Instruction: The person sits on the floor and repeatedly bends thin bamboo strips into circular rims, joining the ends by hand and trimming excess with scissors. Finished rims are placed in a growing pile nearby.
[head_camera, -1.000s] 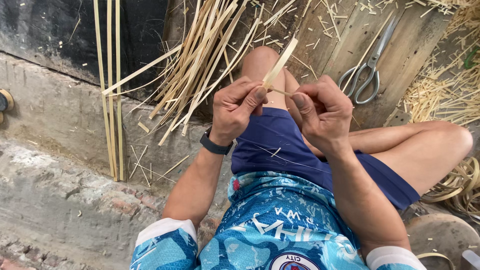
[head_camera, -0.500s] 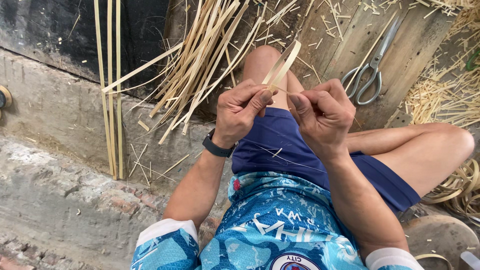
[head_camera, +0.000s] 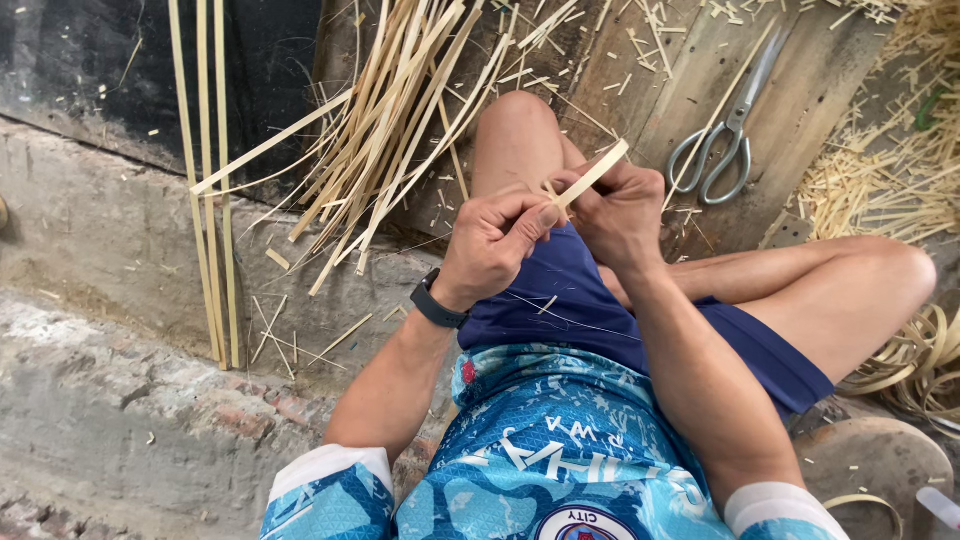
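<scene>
- Hands meet above the lap: left hand (head_camera: 495, 240) and right hand (head_camera: 615, 210) both pinch one thin bamboo strip (head_camera: 592, 175) between their fingers, keeping it steady.
- Scissors (head_camera: 725, 140) lie near on the boards.

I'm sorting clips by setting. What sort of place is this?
Probably an informal bamboo-weaving or basket-making spot, outdoors or in a rough yard. Both hands, left hand and right hand, work a thin strip; a pile of strips leans nearby, scissors lie on planks, and shavings litter the ground.
</scene>
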